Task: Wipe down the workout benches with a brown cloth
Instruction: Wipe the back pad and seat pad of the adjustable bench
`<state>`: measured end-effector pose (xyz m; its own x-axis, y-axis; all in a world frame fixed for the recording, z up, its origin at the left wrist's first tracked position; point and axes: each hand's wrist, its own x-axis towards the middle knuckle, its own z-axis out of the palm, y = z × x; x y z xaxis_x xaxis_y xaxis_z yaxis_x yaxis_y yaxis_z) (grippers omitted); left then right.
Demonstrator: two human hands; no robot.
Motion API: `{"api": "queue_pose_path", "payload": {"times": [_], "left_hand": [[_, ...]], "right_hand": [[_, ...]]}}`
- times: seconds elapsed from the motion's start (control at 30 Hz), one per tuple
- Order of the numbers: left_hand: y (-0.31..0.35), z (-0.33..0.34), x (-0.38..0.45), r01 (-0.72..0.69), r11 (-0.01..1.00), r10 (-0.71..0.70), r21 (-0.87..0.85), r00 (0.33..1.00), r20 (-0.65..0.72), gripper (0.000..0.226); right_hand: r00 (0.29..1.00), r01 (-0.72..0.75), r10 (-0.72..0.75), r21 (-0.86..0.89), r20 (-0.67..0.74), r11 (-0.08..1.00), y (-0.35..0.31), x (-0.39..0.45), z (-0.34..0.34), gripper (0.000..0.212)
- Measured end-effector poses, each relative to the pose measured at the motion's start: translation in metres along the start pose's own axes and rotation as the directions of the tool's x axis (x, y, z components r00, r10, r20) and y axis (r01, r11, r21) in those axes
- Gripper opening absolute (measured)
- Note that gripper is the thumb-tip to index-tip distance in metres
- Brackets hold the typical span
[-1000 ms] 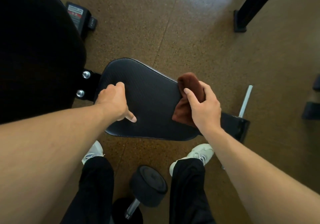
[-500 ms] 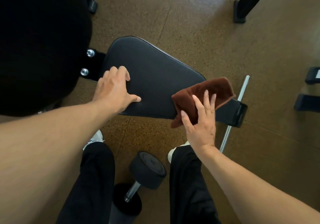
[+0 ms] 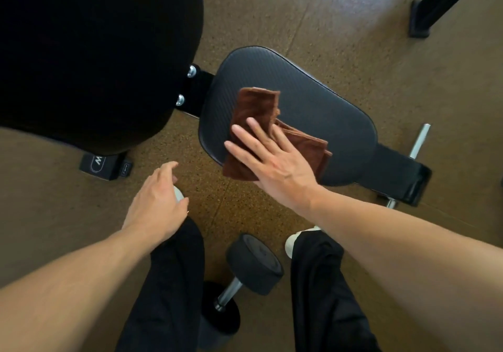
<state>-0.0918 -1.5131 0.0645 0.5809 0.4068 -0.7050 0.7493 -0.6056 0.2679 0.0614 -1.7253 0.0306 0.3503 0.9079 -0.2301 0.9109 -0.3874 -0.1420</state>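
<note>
The black padded bench seat lies in the middle of the head view, joined by a bolted bracket to the large black backrest pad at the upper left. A folded brown cloth lies on the seat's left part, its lower corner hanging over the near edge. My right hand presses flat on the cloth with fingers spread. My left hand hovers off the bench above my left leg, fingers loosely apart and holding nothing.
A black dumbbell lies on the brown speckled floor between my legs. The bench's black frame and steel foot bar stick out at the right. A black machine leg stands at the upper right, and a bench foot sits at the left.
My right hand has swept the cloth leftward from the seat's right end onto its left part. My left hand has lifted off the seat and pulled back toward my leg.
</note>
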Motion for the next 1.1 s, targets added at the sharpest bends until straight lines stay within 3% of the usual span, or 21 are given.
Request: {"api": "queue_pose_path", "payload": {"times": [0.13, 0.3, 0.4, 0.53, 0.7, 0.9, 1.1], "left_hand": [[-0.006, -0.009, 0.003, 0.036, 0.998, -0.035, 0.047, 0.999, -0.032, 0.078], [0.004, -0.019, 0.007, 0.075, 0.997, -0.074, 0.026, 0.996, -0.058, 0.079], [0.017, -0.024, 0.009, 0.049, 0.999, -0.049, 0.0, 0.996, -0.072, 0.077], [0.038, -0.025, 0.01, -0.002, 1.0, 0.002, -0.002, 1.0, -0.03, 0.076], [0.046, -0.021, 0.007, -0.057, 0.998, 0.057, 0.01, 0.998, -0.002, 0.085], [0.059, -0.02, 0.009, -0.043, 0.999, 0.045, 0.03, 0.996, -0.072, 0.106], [0.076, -0.028, 0.015, -0.109, 0.991, 0.116, 0.079, 0.989, -0.089, 0.095]], "right_hand": [[0.994, 0.105, -0.105, -0.052, 0.002, 0.993, -0.044, 0.068, -0.008, 0.067], [0.995, 0.073, -0.068, -0.087, 0.069, 0.994, -0.063, 0.101, -0.009, 0.036], [0.988, 0.156, -0.155, -0.057, 0.026, 0.986, -0.05, 0.072, -0.005, 0.045], [0.97, 0.231, -0.227, -0.035, 0.092, 0.972, -0.01, 0.002, -0.003, 0.069], [0.99, 0.103, -0.095, -0.074, 0.101, 0.992, 0.021, -0.043, -0.009, 0.091], [0.997, 0.079, -0.079, -0.019, 0.028, 0.997, -0.009, 0.058, -0.009, 0.084], [1.0, -0.008, 0.01, 0.058, -0.022, 0.998, 0.007, -0.002, -0.002, 0.075]]}}
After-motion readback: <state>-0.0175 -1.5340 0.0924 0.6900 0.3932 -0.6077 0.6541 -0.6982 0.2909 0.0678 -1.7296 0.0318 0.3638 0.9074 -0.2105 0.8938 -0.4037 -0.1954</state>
